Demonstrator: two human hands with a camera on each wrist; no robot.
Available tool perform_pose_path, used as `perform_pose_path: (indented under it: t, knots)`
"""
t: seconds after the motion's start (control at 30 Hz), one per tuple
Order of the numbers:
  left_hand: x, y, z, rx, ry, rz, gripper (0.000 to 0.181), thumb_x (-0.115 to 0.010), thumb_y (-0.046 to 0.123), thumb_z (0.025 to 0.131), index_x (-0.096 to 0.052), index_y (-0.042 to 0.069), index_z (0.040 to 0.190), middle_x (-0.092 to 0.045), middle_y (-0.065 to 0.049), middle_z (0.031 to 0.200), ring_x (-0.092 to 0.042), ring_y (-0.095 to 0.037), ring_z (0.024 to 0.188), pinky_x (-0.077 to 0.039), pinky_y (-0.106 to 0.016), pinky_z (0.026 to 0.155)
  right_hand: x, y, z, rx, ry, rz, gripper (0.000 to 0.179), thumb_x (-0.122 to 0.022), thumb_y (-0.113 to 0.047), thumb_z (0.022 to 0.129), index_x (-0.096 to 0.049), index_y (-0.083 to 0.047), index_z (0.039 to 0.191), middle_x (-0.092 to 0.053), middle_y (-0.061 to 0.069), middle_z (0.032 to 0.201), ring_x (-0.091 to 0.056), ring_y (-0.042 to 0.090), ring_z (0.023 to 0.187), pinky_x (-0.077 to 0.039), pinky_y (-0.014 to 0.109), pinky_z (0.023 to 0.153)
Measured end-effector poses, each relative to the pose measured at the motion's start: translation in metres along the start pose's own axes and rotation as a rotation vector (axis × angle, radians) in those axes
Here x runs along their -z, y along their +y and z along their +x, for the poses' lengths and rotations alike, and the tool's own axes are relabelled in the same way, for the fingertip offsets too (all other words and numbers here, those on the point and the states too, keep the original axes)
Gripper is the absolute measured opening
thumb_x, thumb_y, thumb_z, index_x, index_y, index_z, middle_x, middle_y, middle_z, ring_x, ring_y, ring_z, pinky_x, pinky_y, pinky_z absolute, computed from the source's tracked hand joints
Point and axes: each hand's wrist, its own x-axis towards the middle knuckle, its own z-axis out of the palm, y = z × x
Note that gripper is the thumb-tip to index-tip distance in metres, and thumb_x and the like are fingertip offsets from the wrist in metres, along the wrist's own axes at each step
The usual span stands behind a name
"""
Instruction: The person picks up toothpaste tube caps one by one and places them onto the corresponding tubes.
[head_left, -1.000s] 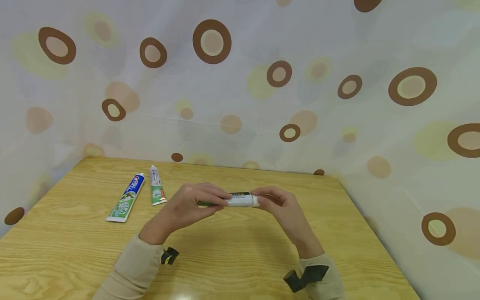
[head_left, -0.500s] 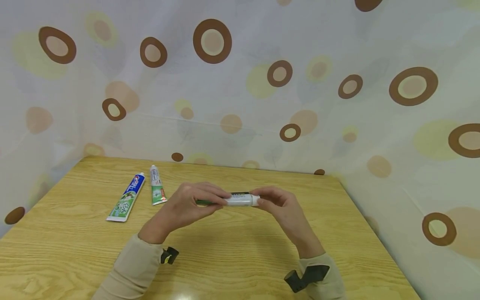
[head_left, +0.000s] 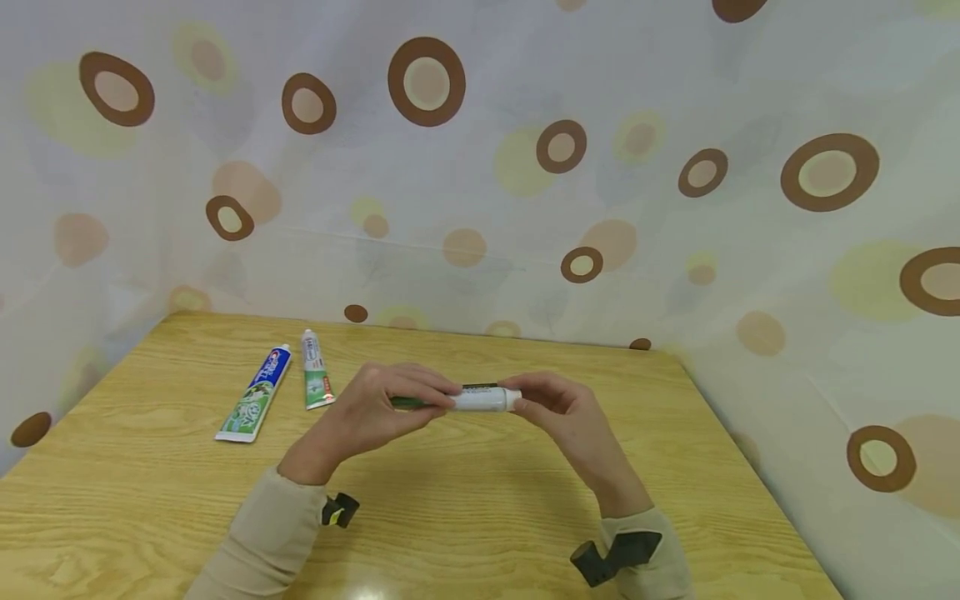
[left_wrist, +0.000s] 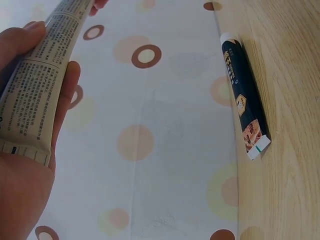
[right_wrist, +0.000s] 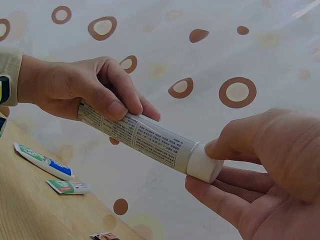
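Note:
My left hand [head_left: 390, 400] grips the body of a white toothpaste tube [head_left: 478, 400], held level above the table. In the right wrist view, rows of small print cover the tube [right_wrist: 145, 141], with my left hand [right_wrist: 85, 87] around its flat end. My right hand [head_left: 558, 417] pinches the tube's white cap [right_wrist: 204, 164] between thumb and fingers. The cap sits on the tube's end. Up close in the left wrist view, the printed tube [left_wrist: 40, 80] runs along my left palm, its crimped end by the wrist. My left fingers partly hide it in the head view.
A blue and green toothpaste tube [head_left: 255, 396] lies on the wooden table [head_left: 465, 517] at the left, beside a smaller white and green tube [head_left: 316, 371]. A dark toothpaste tube [left_wrist: 245, 95] also lies on the table. Behind stands a patterned cloth [head_left: 465, 183] with brown rings.
Both hands stay almost in place on the tube and cap. The whole head view has shifted very slightly; the tubes on the table lie as before.

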Motion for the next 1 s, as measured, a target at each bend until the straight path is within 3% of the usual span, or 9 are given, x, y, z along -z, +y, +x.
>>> perform_pose_path:
  t: [0.2, 0.47, 0.67, 0.77, 1.0]
  knots:
    - [-0.0008, -0.001, -0.0005, 0.013, -0.001, -0.021, 0.017, -0.077, 0.003, 0.085, -0.081, 0.013, 0.098, -0.076, -0.003, 0.111, -0.071, -0.019, 0.106, -0.059, -0.027, 0.083, 0.0004, 0.0014, 0.0003, -0.01, -0.019, 0.023, 0.032, -0.062, -0.016, 0.099, -0.063, 0.0, 0.126, -0.064, 0.012, 0.125, -0.067, 0.019, 0.109, -0.055, 0.035, 0.095]
    - [-0.0019, -0.0028, 0.0, 0.021, -0.002, -0.045, 0.016, -0.076, 0.004, 0.085, -0.081, 0.013, 0.098, -0.076, -0.004, 0.11, -0.071, -0.018, 0.105, -0.059, -0.027, 0.082, -0.0001, 0.0008, 0.0003, -0.015, -0.006, 0.004, 0.031, -0.064, -0.019, 0.098, -0.065, -0.007, 0.125, -0.06, 0.02, 0.131, -0.065, 0.019, 0.111, -0.054, 0.035, 0.096]
    - [-0.0015, -0.0025, -0.0003, 0.04, -0.004, -0.047, 0.017, -0.077, 0.004, 0.085, -0.081, 0.014, 0.098, -0.076, -0.002, 0.111, -0.07, -0.017, 0.107, -0.058, -0.027, 0.083, 0.0001, -0.0001, 0.0002, -0.008, -0.036, 0.008, 0.031, -0.065, -0.014, 0.096, -0.063, -0.004, 0.126, -0.063, 0.016, 0.129, -0.067, 0.019, 0.11, -0.055, 0.034, 0.095]
    - [-0.0021, -0.0034, -0.0001, 0.021, -0.006, -0.036, 0.017, -0.077, 0.004, 0.085, -0.081, 0.014, 0.099, -0.076, -0.002, 0.11, -0.071, -0.017, 0.106, -0.058, -0.028, 0.083, -0.0002, 0.0006, 0.001, -0.019, -0.016, -0.002, 0.03, -0.064, -0.017, 0.098, -0.064, -0.004, 0.124, -0.062, 0.017, 0.128, -0.066, 0.019, 0.109, -0.055, 0.032, 0.095]
    - [-0.002, -0.0033, -0.0011, 0.051, -0.008, -0.064, 0.016, -0.077, 0.005, 0.086, -0.081, 0.015, 0.098, -0.076, -0.001, 0.111, -0.07, -0.016, 0.107, -0.058, -0.028, 0.085, -0.0003, 0.0022, 0.002, -0.017, 0.013, -0.026, 0.028, -0.064, -0.019, 0.097, -0.066, -0.006, 0.122, -0.063, 0.018, 0.127, -0.066, 0.019, 0.107, -0.055, 0.034, 0.094]
